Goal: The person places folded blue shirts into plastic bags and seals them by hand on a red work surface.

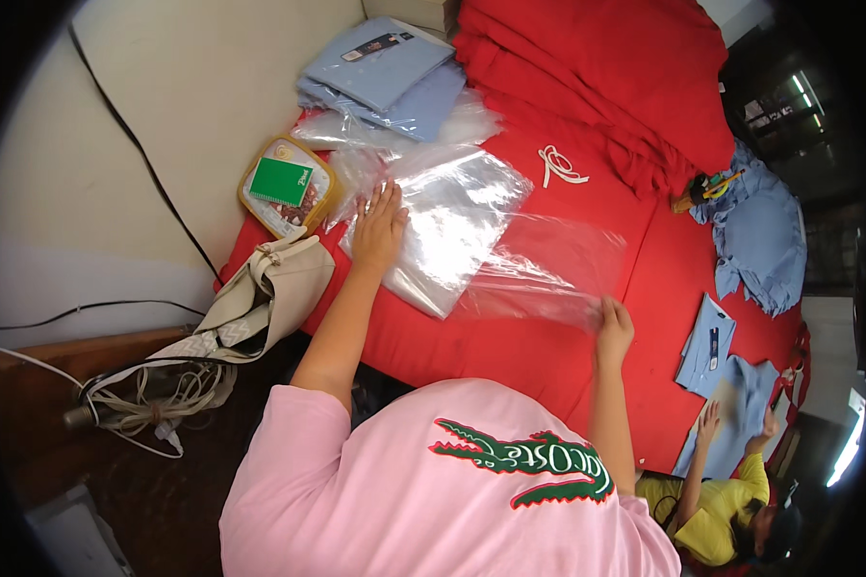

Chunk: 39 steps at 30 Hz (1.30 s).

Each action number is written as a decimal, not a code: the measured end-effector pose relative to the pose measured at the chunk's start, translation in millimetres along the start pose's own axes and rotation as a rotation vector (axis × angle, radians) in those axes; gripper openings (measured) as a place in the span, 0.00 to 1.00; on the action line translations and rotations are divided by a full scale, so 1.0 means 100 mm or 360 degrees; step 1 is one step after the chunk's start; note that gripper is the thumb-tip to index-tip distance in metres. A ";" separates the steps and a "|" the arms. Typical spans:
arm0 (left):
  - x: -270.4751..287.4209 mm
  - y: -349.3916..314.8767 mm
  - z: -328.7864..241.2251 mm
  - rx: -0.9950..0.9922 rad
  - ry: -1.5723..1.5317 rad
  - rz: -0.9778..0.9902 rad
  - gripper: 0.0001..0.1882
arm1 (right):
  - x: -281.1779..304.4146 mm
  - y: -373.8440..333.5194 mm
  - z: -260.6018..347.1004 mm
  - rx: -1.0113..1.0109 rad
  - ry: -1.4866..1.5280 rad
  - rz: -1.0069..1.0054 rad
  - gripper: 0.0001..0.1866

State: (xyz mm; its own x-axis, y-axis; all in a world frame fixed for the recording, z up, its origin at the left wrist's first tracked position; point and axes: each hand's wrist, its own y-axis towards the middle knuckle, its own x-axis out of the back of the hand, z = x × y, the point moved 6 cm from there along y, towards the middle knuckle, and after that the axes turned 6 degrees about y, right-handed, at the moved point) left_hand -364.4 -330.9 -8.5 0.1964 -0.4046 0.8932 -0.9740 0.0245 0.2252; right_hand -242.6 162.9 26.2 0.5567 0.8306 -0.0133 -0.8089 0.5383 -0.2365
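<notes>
A stack of clear plastic bags [457, 216] lies on the red cloth in front of me, shining in the light. My left hand [380, 229] rests flat on its left side, fingers stretched out. To the right, one clear plastic bag [563, 255] spreads out from the stack, so thin that the red shows through. My right hand [614, 332] is closed on the near right corner of this bag, pinching it between thumb and fingers.
Folded blue garments [385, 67] lie beyond the stack. A tub [322, 207] holding a green notebook [281, 181] stands left, above a beige bag [293, 279]. White cord [560, 165] lies on the red cloth [510, 351]. At right, a person in yellow [707, 510] handles blue fabric [741, 394].
</notes>
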 end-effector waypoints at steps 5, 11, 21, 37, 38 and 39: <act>-0.10 0.10 -0.08 0.0128 -0.0061 0.0084 0.34 | 2.22 -0.30 -0.61 -0.0205 0.0432 -0.0718 0.09; -0.25 0.40 0.35 0.0637 -0.0963 -0.0184 0.21 | 4.03 -1.60 -1.01 -0.0313 0.0309 -0.1262 0.25; -1.72 -0.91 -4.19 0.0478 -0.2068 0.2081 0.23 | 4.45 -3.46 -2.20 -0.1084 0.0639 -0.0949 0.10; -3.42 -1.72 -7.40 0.1005 -0.2370 0.1081 0.27 | 6.11 -4.01 -0.86 -0.0453 0.0635 -0.0773 0.23; -3.36 -1.70 -7.32 0.0930 -0.2269 0.1039 0.25 | 6.32 -3.94 -0.75 -0.0342 0.0655 -0.0775 0.23; -3.25 -1.64 -7.17 0.0854 -0.2164 0.0979 0.23 | 6.41 -3.78 -0.49 -0.0268 0.0712 -0.0811 0.22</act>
State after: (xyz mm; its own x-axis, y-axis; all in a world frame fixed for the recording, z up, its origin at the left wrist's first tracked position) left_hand -187.1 452.0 -57.1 -0.1829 -0.9441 -0.2742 -0.8460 0.2932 -0.4452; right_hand 429.3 485.5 59.5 0.9126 0.3228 -0.2509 -0.4062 0.7859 -0.4663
